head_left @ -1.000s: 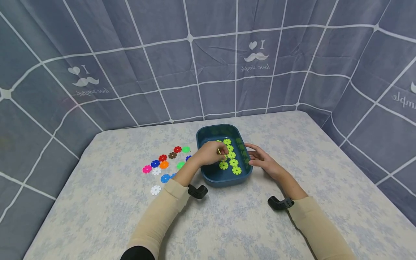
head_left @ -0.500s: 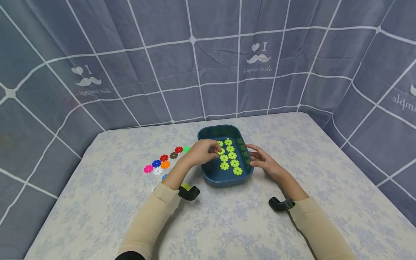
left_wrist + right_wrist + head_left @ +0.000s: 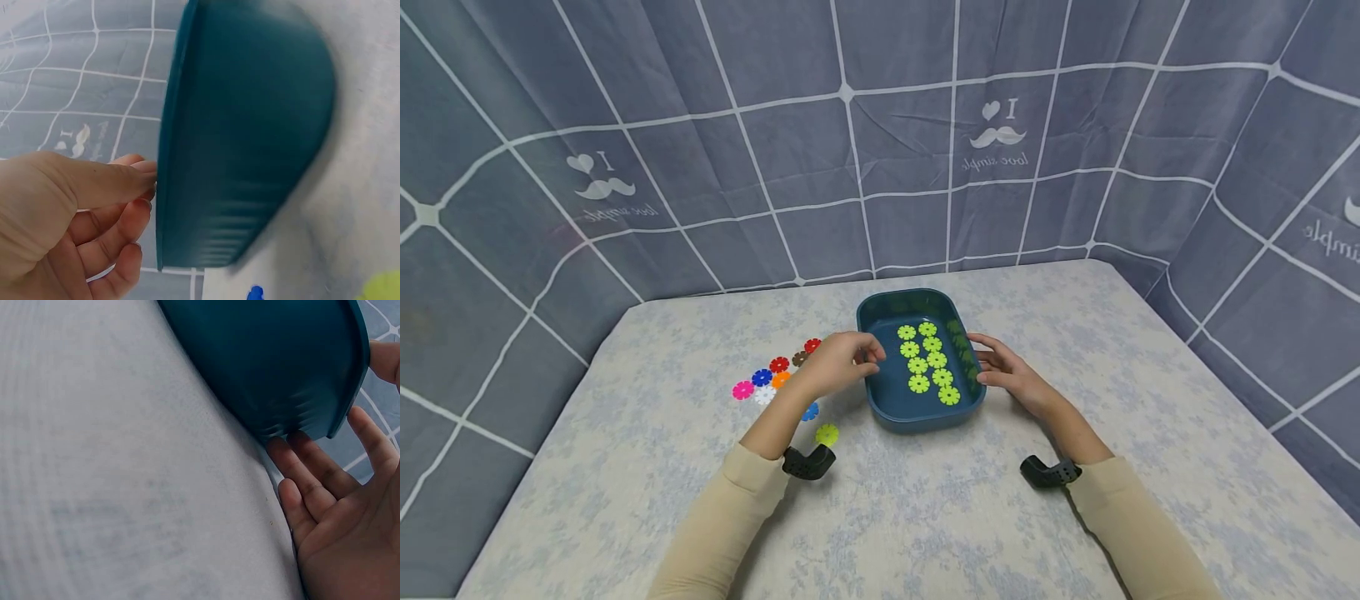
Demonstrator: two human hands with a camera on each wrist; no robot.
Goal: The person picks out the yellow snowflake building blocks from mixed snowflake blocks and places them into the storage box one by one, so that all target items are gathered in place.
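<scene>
A dark teal plastic bin [image 3: 925, 423] stands on the table, with several lime-green notched discs [image 3: 936, 360] lying flat in two rows on its floor. My left hand [image 3: 841, 363] hovers at the bin's left rim, fingers loosely bent and no disc visible between them. In the left wrist view its thumb [image 3: 115, 182] and fingertips overlap the rim edge. On the opposite side, my right hand [image 3: 1017, 379] rests with spread fingers against the bin's outer wall. The right wrist view has its fingertips [image 3: 284, 450] touching the ribbed side low down, the thumb up by the rim.
Left of the bin lie loose notched discs, among them pink [image 3: 742, 390], blue [image 3: 762, 377] and red [image 3: 779, 364]; the left hand and forearm cover some. One lime-green disc [image 3: 827, 434] lies nearer the front. A grey checked curtain [image 3: 895, 150] hangs behind the table [image 3: 940, 517].
My left hand has drawn back leftward from inside the bin to its left rim, uncovering the lime-green discs of the left row. My right hand stays at the bin's right side.
</scene>
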